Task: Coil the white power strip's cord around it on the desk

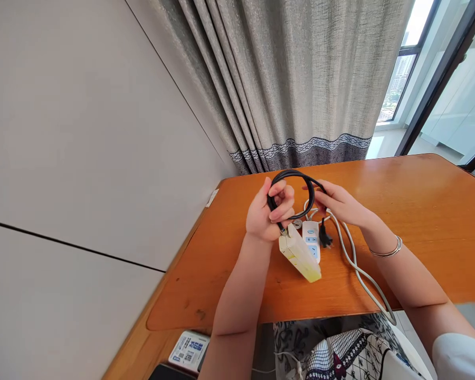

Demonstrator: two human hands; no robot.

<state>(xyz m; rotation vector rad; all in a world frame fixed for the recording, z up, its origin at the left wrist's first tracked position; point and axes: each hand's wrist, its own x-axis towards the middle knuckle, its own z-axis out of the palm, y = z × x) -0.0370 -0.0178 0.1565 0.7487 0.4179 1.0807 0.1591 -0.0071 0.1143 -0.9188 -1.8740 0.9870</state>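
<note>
My left hand (269,214) is closed around a black cable (296,177) near where it enters a yellowed white adapter block (300,253), which hangs from the hand down to the wooden table (419,211). The cable arches in a loop over to my right hand (338,203), whose fingers pinch it. Its black plug (324,236) dangles below that hand. A white power strip (311,240) with blue buttons lies on the table just behind the block.
The strip's grey-white cord (356,264) runs off the table's front edge toward my lap. Grey curtains (293,79) hang behind the table, a plain wall is on the left, a window on the right. A small labelled device (190,349) lies below the table at lower left.
</note>
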